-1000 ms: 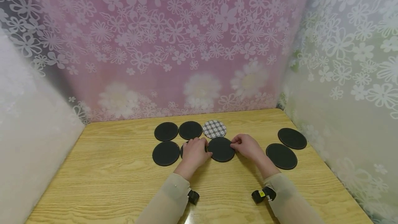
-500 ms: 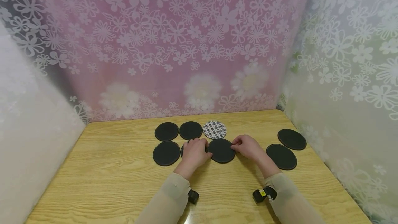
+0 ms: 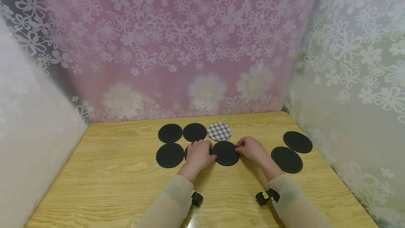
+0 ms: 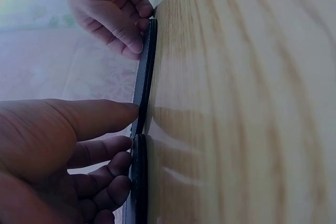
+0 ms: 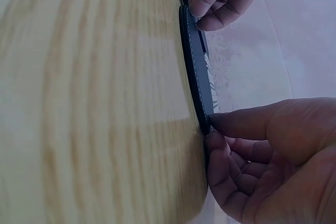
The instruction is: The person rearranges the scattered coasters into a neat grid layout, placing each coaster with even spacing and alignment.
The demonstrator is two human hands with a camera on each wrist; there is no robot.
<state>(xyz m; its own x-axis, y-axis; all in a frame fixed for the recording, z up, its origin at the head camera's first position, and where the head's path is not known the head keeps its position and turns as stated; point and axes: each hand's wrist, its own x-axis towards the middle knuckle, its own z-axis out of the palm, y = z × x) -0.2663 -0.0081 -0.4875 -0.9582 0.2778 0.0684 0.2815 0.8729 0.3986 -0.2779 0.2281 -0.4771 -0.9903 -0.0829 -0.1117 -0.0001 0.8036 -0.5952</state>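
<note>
A round black coaster (image 3: 225, 153) with a stitched rim lies between the two hands. My right hand (image 3: 252, 149) pinches its right edge with thumb and forefinger, as the right wrist view shows. My left hand (image 3: 198, 156) touches the coaster's left edge with the thumb. Its loosely bent fingers (image 4: 114, 174) rest on the neighbouring black coaster (image 4: 137, 192), which this hand mostly covers in the head view. Just behind the middle coaster lies a white coaster with black plaid lines (image 3: 219, 131).
To the left lie a front black coaster (image 3: 169, 155) and two back ones, a left one (image 3: 170, 133) and a right one (image 3: 194, 132). Two more, a nearer coaster (image 3: 287, 159) and a farther coaster (image 3: 297, 141), lie near the wooden table's (image 3: 104, 178) right edge. Floral curtains (image 3: 190, 45) enclose it.
The black coaster between the hands has shifted very slightly toward the person, leaving the plaid coaster fully uncovered. Both hands keep nearly the same place; the view moves slightly.
</note>
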